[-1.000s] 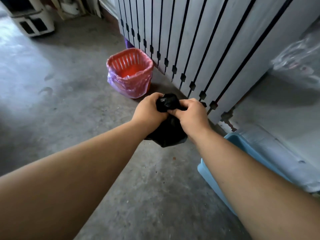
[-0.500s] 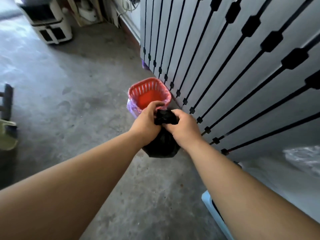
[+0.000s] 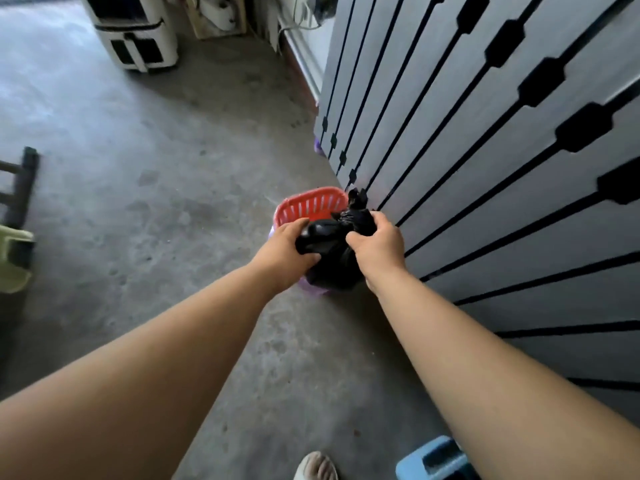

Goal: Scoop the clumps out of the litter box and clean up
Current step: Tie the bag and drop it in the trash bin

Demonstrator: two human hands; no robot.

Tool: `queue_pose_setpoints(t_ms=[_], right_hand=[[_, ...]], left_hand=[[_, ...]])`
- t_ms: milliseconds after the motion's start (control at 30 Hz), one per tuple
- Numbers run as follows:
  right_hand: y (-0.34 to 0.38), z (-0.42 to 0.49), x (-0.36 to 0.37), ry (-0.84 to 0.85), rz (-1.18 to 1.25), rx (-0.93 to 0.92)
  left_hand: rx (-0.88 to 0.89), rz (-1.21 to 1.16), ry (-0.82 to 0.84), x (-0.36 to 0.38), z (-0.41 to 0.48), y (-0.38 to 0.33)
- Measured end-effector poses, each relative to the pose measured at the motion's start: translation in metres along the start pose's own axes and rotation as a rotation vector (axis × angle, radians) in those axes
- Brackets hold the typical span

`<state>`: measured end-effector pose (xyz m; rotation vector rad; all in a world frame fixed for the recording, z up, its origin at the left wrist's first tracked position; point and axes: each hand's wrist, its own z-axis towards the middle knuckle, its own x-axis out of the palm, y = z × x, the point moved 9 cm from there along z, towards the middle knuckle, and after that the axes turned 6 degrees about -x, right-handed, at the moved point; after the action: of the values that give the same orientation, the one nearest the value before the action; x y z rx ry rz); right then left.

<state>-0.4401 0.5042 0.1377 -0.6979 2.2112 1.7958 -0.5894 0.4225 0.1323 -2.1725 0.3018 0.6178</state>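
The black waste bag (image 3: pixel 329 261) is held at centre frame, in front of and partly covering the red slatted bin (image 3: pixel 311 204). The left hand (image 3: pixel 285 252) grips the bag's body; the right hand (image 3: pixel 379 245) curls its fingers round the twisted neck. Judged status: scooping and bagging complete; dropping the bag into the bin remains. Bag contents are not visible. A blue container (image 3: pixel 429 457), lower right, is cut off; whether it is the litter box cannot be confirmed.
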Motion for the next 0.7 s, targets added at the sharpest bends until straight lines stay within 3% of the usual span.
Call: queue_pose_setpoints(t_ms=[333, 700], right_hand=[[-0.068, 0.112, 0.071, 0.023, -0.039, 0.043], [-0.134, 0.162, 0.125, 0.053, -0.071, 0.152]], left_hand=[[-0.105, -0.082, 0.149, 0.039, 0.107, 0.052], [-0.198, -0.057, 0.241, 0.069, 0.184, 0.101]])
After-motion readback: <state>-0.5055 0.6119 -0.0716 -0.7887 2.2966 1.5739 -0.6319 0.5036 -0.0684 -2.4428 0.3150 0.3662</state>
